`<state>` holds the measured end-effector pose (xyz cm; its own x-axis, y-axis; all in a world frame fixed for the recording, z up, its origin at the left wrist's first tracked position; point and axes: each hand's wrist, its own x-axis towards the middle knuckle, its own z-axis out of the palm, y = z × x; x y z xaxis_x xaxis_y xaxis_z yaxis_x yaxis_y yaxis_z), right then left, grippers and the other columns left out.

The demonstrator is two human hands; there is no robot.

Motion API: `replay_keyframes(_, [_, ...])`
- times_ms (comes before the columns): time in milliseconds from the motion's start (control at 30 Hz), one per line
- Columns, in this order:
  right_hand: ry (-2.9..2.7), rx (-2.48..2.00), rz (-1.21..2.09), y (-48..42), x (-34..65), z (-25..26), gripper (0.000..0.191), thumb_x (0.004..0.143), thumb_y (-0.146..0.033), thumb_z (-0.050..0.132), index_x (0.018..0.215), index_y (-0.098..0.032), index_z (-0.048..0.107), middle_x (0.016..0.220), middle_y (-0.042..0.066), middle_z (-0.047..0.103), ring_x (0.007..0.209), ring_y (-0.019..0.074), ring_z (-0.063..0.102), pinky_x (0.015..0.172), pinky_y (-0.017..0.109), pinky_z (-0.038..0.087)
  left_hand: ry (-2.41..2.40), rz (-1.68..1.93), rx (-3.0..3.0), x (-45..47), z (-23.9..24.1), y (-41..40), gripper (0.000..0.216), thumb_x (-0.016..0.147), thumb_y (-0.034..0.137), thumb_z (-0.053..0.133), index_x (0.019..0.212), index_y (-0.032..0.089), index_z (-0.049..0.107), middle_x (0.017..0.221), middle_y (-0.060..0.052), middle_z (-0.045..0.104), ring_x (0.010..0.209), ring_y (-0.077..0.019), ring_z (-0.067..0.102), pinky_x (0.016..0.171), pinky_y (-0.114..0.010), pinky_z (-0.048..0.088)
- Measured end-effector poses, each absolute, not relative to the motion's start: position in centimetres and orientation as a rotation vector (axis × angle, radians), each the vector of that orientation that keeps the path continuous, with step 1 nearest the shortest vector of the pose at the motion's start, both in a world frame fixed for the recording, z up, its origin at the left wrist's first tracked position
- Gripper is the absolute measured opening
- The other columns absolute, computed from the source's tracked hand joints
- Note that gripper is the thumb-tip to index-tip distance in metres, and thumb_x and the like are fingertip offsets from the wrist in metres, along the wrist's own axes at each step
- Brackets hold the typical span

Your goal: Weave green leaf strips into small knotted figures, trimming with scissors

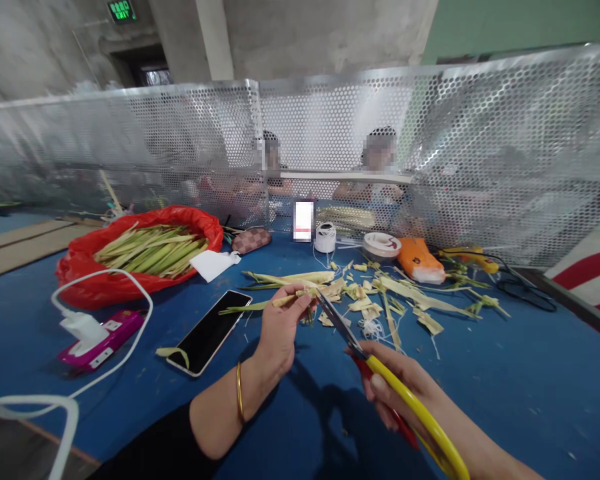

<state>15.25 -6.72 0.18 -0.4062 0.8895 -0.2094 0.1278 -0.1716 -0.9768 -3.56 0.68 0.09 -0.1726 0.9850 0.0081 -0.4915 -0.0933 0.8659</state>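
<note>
My left hand is closed on a bundle of pale green leaf strips, whose thin ends stick out to the left over the phone. My right hand grips a pair of scissors with one yellow and one red handle. The blade tips reach the cut end of the strips beside my left fingertips. Whether the blades are fully closed is hard to make out. Cut scraps of dry leaf and tangled white thread lie just beyond the scissors on the blue table.
At left, a red plastic bag holds many leaf strips, near a purple power strip with a white cable. A black phone, thread spool, round container and orange tissue pack lie around. A perforated metal screen separates two people opposite.
</note>
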Motion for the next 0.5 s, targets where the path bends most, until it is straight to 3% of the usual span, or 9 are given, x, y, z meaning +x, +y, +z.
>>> replay_keyframes(133, [-1.476,-1.215,1.601,-6.80,14.97,0.62,0.065,0.073,-0.067,0.062,0.116,-0.020,0.051,0.069,-0.005,0.044,0.049,0.0053,0.039,0.045,0.018,0.035,0.908,1.557,0.762,-3.49,0.28,0.54,0.035,0.058,0.025,0.083,0.084,0.015,0.061,0.074,-0.002,0.070,0.066,-0.0132,0.066,0.066,-0.023,0.051])
replay_keyframes(233, [-1.476,-1.206,1.559,-6.95,14.75,1.01,0.056,0.074,-0.062,0.065,0.111,-0.021,0.054,0.067,-0.006,0.040,0.051,0.0057,0.038,0.047,0.017,0.035,0.878,1.568,0.761,-3.51,0.20,0.55,0.034,0.059,0.024,0.083,0.083,0.015,0.061,0.074,-0.002,0.070,0.066,-0.0131,0.066,0.067,-0.024,0.051])
replay_keyframes(500, [-1.359,-1.165,1.658,-7.00,14.50,0.75,0.058,0.078,-0.065,0.059,0.111,-0.019,0.051,0.068,-0.004,0.050,0.042,0.0035,0.042,0.040,0.016,0.034,0.869,1.579,0.801,-3.46,0.01,0.62,0.027,0.058,0.021,0.083,0.078,0.014,0.066,0.084,-0.005,0.073,0.071,-0.0129,0.066,0.073,-0.025,0.051])
